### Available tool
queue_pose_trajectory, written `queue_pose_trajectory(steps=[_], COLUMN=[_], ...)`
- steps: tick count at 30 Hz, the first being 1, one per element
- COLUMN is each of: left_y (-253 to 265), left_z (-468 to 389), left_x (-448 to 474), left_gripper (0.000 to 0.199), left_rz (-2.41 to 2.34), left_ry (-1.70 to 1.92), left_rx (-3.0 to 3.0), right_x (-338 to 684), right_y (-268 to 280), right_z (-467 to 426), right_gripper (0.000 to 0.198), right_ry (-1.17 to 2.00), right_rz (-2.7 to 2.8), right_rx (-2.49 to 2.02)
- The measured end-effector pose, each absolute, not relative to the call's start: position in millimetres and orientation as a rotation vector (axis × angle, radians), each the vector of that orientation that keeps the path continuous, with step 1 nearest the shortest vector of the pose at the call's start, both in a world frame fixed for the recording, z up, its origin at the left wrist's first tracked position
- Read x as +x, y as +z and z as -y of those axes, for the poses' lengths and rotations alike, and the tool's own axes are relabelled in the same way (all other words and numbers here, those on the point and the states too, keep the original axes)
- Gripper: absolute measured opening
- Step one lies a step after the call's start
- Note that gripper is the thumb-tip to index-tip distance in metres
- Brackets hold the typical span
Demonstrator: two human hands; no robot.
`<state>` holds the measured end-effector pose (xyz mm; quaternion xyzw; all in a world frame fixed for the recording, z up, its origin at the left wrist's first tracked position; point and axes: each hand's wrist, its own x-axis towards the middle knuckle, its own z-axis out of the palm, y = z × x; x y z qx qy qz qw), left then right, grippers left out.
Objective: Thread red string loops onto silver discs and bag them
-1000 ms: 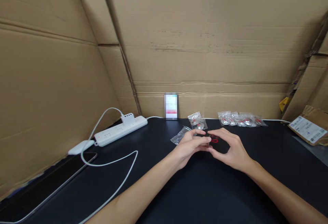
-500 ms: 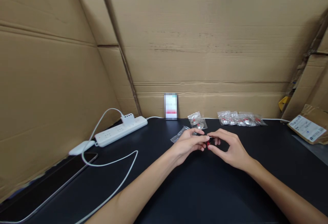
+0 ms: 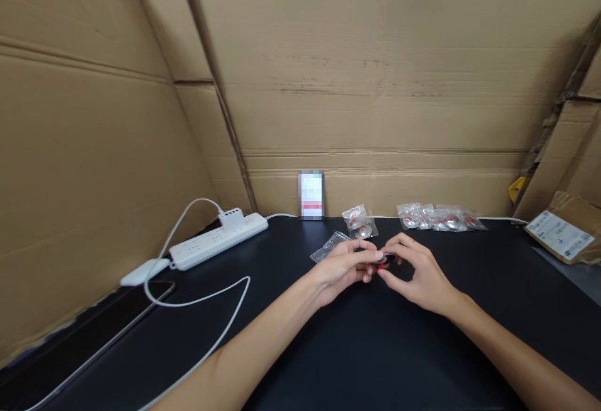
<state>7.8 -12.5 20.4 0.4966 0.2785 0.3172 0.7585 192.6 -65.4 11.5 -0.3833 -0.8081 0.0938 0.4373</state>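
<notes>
Between both hands, above the black table (image 3: 328, 348), is a small round shiny metal disc (image 3: 387, 259) with a red part on its near underside. My left hand (image 3: 345, 267) grips its left edge, thumb on top and fingers beneath. From the other side my right hand (image 3: 417, 270) pinches it between thumb and fingers, the thumb by the red part. Fingers cover much of the disc, so its exact kind is unclear. Just behind my left hand lies a clear plastic bag (image 3: 330, 246). Past it rest small clear bags (image 3: 360, 223) holding similar silvery discs with red bits.
More bagged discs (image 3: 441, 218) lie in a row along the back. A phone (image 3: 311, 195) with a blurred screen leans against the cardboard wall (image 3: 375, 104). On the left are a white power strip (image 3: 220, 240), a looping cable (image 3: 244, 295) and a dark flat device (image 3: 94, 336). A labelled carton (image 3: 563, 229) stands right.
The disc has tilted, so more of its shiny face shows between the fingers. Both hands keep hold of it and have shifted only slightly. The camera view has moved a little.
</notes>
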Motion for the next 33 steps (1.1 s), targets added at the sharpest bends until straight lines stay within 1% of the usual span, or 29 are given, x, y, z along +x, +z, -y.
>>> queue_pose_trajectory(steps=[4,8,18,24,27,30,32,33], left_y=[20.2,22.2,22.8,24.4,24.5,25.5,27.7,29.2], left_z=[11.8,12.3,5.0,3.7,5.5,8.3,8.6,7.7], left_x=[8.3,8.9,1.6,-0.3,1.1,3.6,3.5,2.1], left_gripper=[0.023,0.023,0.019,0.018,0.023,0.038,0.047,0.048], left_rz=[-0.562,-0.587,-0.625,-0.61,-0.626,-0.677,-0.835,-0.952], left_ry=[0.661,0.649,0.551,0.524,0.536,0.534,0.606,0.687], left_rx=[0.996,0.858,0.811,0.799,0.85,1.014,1.225,1.375], right_x=[191.8,190.6,194.1,190.7,188.6,187.7,187.8,188.0], right_y=[9.7,8.8,7.6,4.4,1.0,-1.7,-2.4,-2.5], right_z=[65.6,65.3,65.6,66.6,65.7,64.8,64.3,64.0], right_gripper=[0.011,0.005,0.008,0.007,0.008,0.009,0.01,0.01], right_ry=[0.256,0.234,0.131,0.111,0.116,0.109,0.102,0.098], right_rz=[2.016,2.015,2.079,1.998,1.961,1.933,1.925,1.922], right_rx=[-0.986,-1.036,-1.069,-1.066,-1.076,-1.083,-1.087,-1.09])
